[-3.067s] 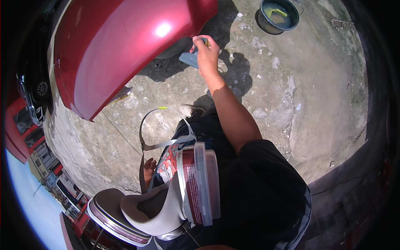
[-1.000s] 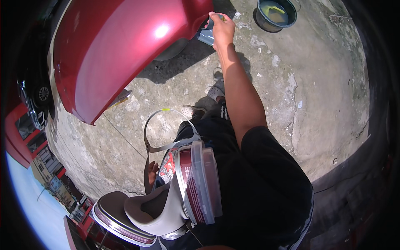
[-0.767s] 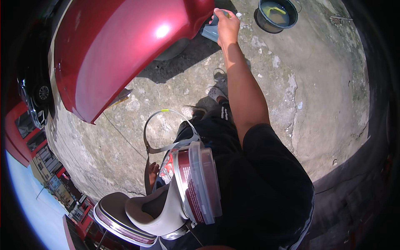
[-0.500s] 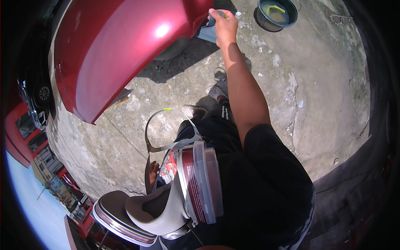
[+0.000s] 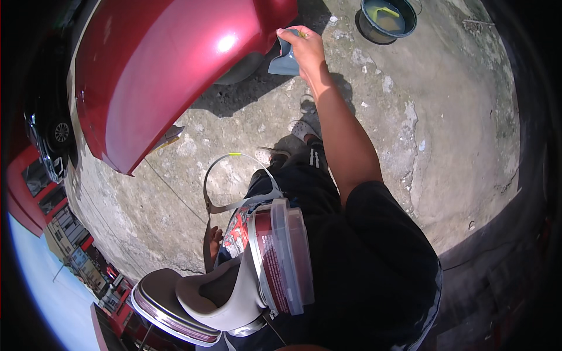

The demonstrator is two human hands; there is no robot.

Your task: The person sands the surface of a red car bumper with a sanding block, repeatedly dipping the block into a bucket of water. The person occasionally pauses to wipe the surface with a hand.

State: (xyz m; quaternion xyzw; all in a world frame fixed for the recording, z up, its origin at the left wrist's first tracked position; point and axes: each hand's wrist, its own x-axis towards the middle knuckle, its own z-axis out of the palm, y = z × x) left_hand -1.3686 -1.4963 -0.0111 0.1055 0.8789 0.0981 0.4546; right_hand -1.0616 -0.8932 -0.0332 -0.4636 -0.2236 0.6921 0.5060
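Note:
My right hand (image 5: 308, 48) is closed on a bent, blue-grey sheet of sandpaper (image 5: 285, 62), held just off the near lower corner of a glossy red car body (image 5: 193, 52). A bit of yellow-green shows between thumb and palm, too small to name. Low on the left, my left hand (image 5: 216, 239) hangs beside my leg. Only some fingertips show past a strap; the rest is hidden by a grey respirator (image 5: 228, 292) with two cartridges that hangs at my chest. A broad patch of the red panel looks dull and pale beside the shiny part.
A black bucket (image 5: 389, 17) of cloudy water, with a yellow-green thing in it, stands at the far right on rough concrete (image 5: 445, 117). Under the red body a dark wheel (image 5: 243, 69) shows. A black car (image 5: 50, 128) stands at the far left. My shoes (image 5: 300, 130) are below.
My right hand has drawn a little toward me and to the left with the sandpaper, which now hangs slightly lower. The left hand looks unmoved.

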